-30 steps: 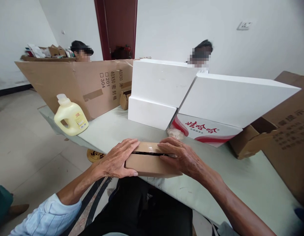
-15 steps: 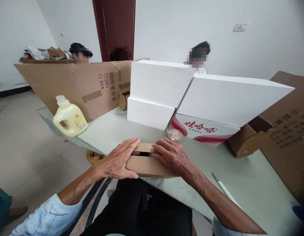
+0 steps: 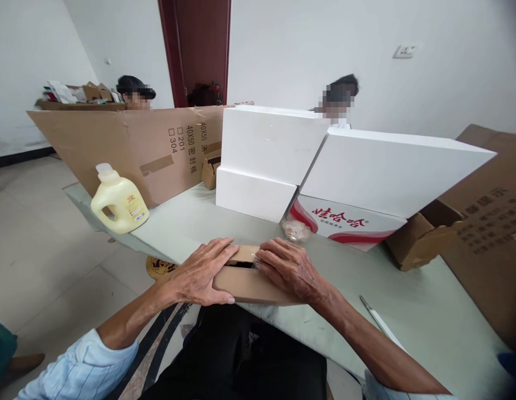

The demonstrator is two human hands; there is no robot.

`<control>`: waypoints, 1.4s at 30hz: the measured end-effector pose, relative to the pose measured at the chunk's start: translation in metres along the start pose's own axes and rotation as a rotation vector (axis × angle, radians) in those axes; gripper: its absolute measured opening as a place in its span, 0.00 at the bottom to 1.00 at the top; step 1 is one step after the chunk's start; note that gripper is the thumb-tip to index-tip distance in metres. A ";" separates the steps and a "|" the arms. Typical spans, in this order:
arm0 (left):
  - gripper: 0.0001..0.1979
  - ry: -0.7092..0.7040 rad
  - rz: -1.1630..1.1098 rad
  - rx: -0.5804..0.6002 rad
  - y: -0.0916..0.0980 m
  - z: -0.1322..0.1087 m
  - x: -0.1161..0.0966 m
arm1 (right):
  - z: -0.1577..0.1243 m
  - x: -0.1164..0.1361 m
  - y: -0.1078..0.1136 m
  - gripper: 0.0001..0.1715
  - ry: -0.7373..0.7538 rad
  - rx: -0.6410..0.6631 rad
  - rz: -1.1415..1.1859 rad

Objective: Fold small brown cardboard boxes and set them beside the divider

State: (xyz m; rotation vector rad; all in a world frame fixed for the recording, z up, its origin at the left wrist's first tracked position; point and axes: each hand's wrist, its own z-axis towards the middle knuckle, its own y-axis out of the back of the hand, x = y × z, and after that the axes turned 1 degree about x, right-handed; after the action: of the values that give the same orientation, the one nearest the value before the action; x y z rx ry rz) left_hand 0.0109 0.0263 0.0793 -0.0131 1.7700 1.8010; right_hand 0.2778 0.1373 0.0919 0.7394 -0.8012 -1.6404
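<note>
A small brown cardboard box lies at the near edge of the table, a dark gap along its top. Around its left end, my left hand is closed, thumb on the near side and fingers over the top. My right hand grips the right end, its fingers curled together at the gap. A bit of something clear and shiny shows by those fingertips; what it is, I cannot tell. Just beyond the right hand is a clear plastic-wrapped bundle. To the right lies a slim white-handled knife or similar tool.
White boxes and a red-and-white printed carton stand across the table. At left are a yellow jug and a large carton; an open brown box is at right. Two people are behind the boxes.
My right fingers have shifted slightly left along the gap, and a clear shiny bit now shows more at their tips. The left hand and the box stay nearly in place.
</note>
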 end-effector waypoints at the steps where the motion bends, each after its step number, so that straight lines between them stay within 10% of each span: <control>1: 0.55 0.004 0.014 0.007 0.000 0.000 0.000 | 0.001 0.001 0.000 0.07 0.009 0.002 0.013; 15: 0.56 -0.020 0.209 0.101 0.003 0.011 -0.024 | 0.004 0.005 -0.006 0.09 -0.122 -0.128 0.320; 31: 0.59 -0.199 0.350 0.079 -0.009 0.021 -0.013 | -0.014 -0.013 0.043 0.24 -0.776 -0.631 0.845; 42: 0.64 -0.182 0.236 0.227 0.009 0.033 -0.008 | -0.054 -0.013 0.056 0.26 -0.885 -0.566 1.060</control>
State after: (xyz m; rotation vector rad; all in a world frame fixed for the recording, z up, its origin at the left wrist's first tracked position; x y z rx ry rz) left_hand 0.0268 0.0540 0.0937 0.4544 1.8940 1.6853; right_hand 0.3551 0.1341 0.1069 -0.7960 -0.9942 -1.0224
